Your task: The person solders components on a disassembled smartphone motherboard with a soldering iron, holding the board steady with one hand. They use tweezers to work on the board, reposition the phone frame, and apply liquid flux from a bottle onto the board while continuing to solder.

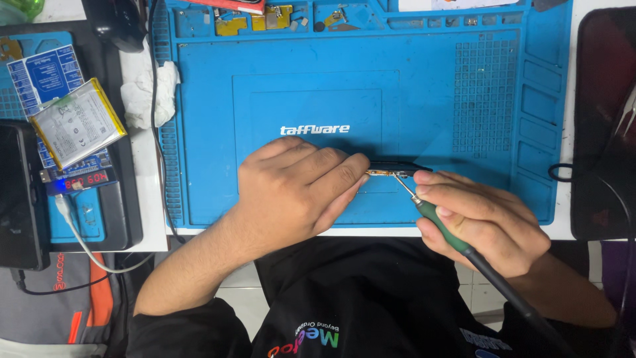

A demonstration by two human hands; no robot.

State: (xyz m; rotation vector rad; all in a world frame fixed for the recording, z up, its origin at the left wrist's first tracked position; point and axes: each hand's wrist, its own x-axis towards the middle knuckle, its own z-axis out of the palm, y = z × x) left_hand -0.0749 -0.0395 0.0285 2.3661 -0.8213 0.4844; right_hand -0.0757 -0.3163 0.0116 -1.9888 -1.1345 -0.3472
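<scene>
Two hands meet over a small dark component (391,168) with a gold-coloured end, lying on the near part of the blue work mat (430,86) just below its white lettering. The left hand (295,189) rests palm-down on the mat, fingers curled, its fingertips pressing on the left end of the component; its grip is clenched down upon the piece rather than wrapped around it. The right hand (480,222) is closed around the green handle of a soldering iron (440,225), whose thin metal tip touches the component at its gold end, while a black cord runs from the handle back toward the person's body. Along the mat's far edge, shallow compartments hold small metal parts (265,21). To the left of the mat on the white worktop (149,192) lie a crumpled white tissue (149,93), a flat phone battery (76,122) with a yellow rim, a small meter with a glowing red display (83,180) and a white cable (86,242). A dark pad (603,126) sits at the right edge.
</scene>
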